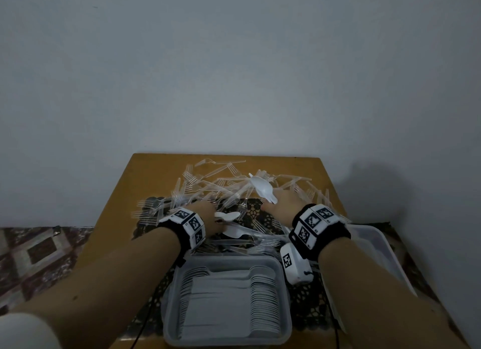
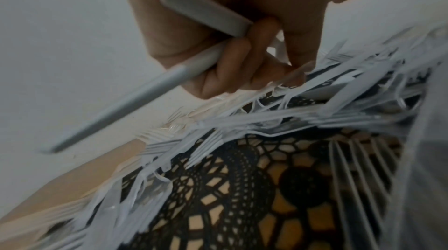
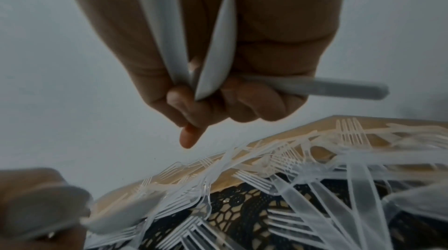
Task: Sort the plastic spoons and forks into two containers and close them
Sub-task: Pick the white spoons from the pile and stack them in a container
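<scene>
Both bare forearms reach forward over the grey rectangular plastic container [image 1: 285, 309], which sits at the near edge of the square yellow-brown wooden table [image 1: 109, 234] and holds neat rows of white plastic spoons [image 1: 263, 296].

Beyond the container's far rim, the left hand [image 1: 208, 216] hovers low over the heap of clear plastic forks [image 1: 208, 184]. Its fingers [image 2: 232, 53] are curled round the handles of two white spoons [image 2: 203, 11], whose bowls [image 1: 227, 215] stick out to the right of the hand. One fingertip touches the fork heap.

Further beyond the container and to its right side, the right hand [image 1: 283, 200] is lifted a little above the forks. Its fingers [image 3: 254, 101] are folded tightly round several white spoons [image 3: 218, 53], with bowls [image 1: 263, 187] fanning out past the knuckles and one handle jutting sideways. One finger points down towards the forks.

A second clear plastic container [image 1: 374, 244] lies to the right of the grey one, partly hidden by the right forearm. A black lace cloth [image 1: 260, 213] lies under the forks.
</scene>
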`<state>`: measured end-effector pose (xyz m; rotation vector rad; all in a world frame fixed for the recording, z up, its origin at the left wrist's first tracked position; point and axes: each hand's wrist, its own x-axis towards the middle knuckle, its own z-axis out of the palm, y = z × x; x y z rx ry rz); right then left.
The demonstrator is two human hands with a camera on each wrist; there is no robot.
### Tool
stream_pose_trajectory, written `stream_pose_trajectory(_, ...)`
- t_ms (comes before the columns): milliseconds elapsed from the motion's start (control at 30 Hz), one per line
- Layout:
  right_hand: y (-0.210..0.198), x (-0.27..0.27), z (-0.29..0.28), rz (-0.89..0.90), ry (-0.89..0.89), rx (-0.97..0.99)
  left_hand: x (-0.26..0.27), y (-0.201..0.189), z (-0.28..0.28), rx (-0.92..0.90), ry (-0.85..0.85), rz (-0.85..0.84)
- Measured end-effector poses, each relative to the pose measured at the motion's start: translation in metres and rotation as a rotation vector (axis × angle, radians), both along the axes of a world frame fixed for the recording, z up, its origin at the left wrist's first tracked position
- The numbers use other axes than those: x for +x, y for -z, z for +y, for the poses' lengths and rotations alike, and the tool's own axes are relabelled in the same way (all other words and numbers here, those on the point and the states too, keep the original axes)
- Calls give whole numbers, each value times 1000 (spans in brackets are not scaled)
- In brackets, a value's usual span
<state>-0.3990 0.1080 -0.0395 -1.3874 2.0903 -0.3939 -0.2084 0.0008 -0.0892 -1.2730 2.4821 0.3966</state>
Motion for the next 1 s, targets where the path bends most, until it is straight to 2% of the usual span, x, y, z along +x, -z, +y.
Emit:
stream_pose_trajectory(200, 2, -11, 9, -31, 53, -33, -5, 0, 3, 10, -32, -80)
stream_pose_trajectory(400, -11, -31, 19, -52, 171, -117, -4, -17, 0, 92, -160, 52)
stream_pose_trajectory(500, -17, -35, 25, 4, 153, -162, 0, -39, -3, 114, -184, 85)
stream_pose_trajectory(633, -26, -24, 34, 66, 136, -177, 13, -83, 2, 33, -249, 144)
stream_pose_trajectory(767, -37, 1, 46, -15, 123, -292, 28, -125, 19, -118, -172, 238)
stream_pose_trajectory(900, -56, 31, 66, -98, 115, -441, 45, -156, 46, -141, -75, 390)
stream_pose_trajectory(1000, -70, 50, 84, -65, 50, -423, 58, -170, 68, -176, -17, 503)
